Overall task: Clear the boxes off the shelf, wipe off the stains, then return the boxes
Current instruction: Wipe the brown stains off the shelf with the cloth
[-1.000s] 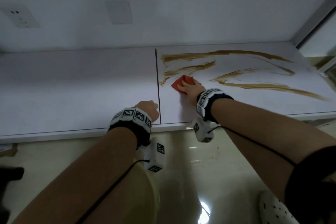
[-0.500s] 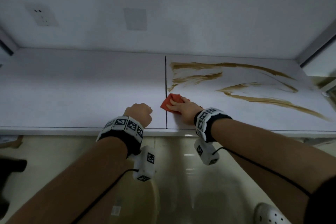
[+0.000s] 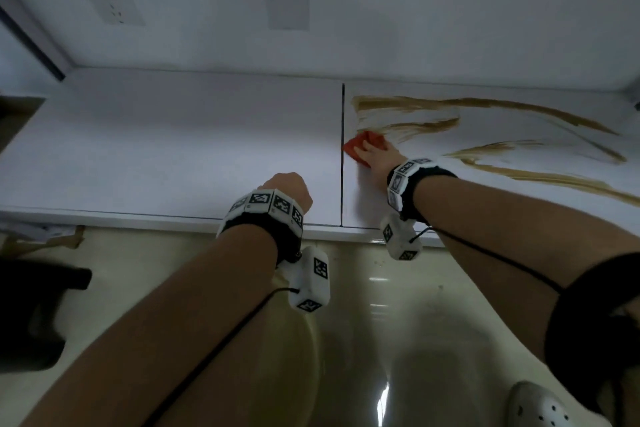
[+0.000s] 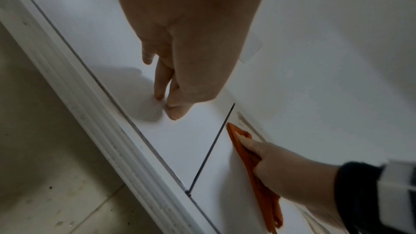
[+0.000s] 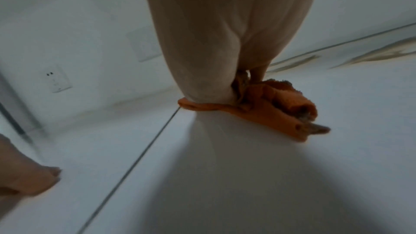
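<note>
The white shelf (image 3: 173,156) is split by a dark seam (image 3: 343,156). Long brown stains (image 3: 415,125) streak its right half, and another stain (image 3: 554,180) runs toward the front right. My right hand (image 3: 372,151) holds an orange cloth (image 3: 358,146) down on the shelf just right of the seam, at the stains' left end. In the right wrist view the cloth (image 5: 276,111) is bunched and soiled under the hand (image 5: 213,51). My left hand (image 3: 289,187) rests its fingertips (image 4: 159,93) on the shelf left of the seam, holding nothing. No boxes are in view.
A wall socket (image 3: 112,7) and a blank plate (image 3: 287,7) sit on the back wall. Cardboard (image 3: 41,236) lies below the shelf's left end, with a dark object (image 3: 34,315) on the glossy floor. A white shoe (image 3: 540,406) is at bottom right.
My right hand pulled the cloth toward the front edge by the seam, then pushed it back up to the stains' left end. The left hand stayed where it was.
</note>
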`<state>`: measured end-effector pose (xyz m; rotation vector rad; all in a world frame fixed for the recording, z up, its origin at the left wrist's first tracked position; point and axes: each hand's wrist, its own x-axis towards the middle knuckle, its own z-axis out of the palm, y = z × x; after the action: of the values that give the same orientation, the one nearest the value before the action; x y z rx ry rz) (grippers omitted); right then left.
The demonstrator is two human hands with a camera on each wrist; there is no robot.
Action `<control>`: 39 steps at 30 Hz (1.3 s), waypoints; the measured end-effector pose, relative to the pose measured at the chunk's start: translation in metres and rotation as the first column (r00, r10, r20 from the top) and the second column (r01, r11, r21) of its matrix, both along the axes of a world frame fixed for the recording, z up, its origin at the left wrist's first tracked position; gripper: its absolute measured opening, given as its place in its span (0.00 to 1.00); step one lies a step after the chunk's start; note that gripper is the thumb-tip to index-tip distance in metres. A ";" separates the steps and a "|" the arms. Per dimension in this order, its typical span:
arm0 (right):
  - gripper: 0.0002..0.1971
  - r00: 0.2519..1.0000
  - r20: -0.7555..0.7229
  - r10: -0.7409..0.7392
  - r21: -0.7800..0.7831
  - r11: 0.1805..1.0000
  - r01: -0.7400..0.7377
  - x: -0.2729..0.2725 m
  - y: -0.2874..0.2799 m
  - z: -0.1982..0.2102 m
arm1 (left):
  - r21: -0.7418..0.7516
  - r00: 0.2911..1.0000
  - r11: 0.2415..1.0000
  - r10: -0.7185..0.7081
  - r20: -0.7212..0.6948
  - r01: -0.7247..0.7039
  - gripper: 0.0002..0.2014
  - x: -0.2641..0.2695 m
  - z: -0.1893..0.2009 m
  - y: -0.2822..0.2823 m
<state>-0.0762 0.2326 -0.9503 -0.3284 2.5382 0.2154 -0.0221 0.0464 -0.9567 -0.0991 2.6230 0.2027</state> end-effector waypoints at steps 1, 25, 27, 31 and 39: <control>0.38 1.000 0.005 -0.028 0.009 1.000 0.028 0.001 0.008 0.000 | 0.011 1.000 1.000 0.011 -0.008 -0.011 0.17 -0.001 0.000 0.002; 0.42 0.990 0.026 0.139 -0.009 0.990 -0.139 0.024 0.001 0.003 | 0.020 0.990 0.990 -0.139 -0.026 0.140 0.10 0.014 0.000 0.043; 0.39 0.995 -0.007 0.104 -0.012 0.995 -0.104 0.017 0.013 0.005 | 0.049 0.993 0.993 -0.107 -0.051 0.109 0.09 0.008 -0.003 0.053; 0.35 0.999 -0.018 -0.041 -0.069 0.997 0.040 0.005 0.058 0.000 | 0.094 0.992 0.990 -0.101 -0.079 0.108 0.16 -0.001 -0.009 0.068; 0.28 0.996 -0.094 -0.005 -0.196 0.980 -0.013 0.049 0.069 -0.003 | 0.004 0.981 0.993 -0.117 -0.155 0.119 0.16 -0.004 -0.015 0.068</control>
<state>-0.0271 0.3018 -0.9533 -0.4082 2.6586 -0.0205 -0.0265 0.1144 -0.9716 0.0797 2.7712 0.1934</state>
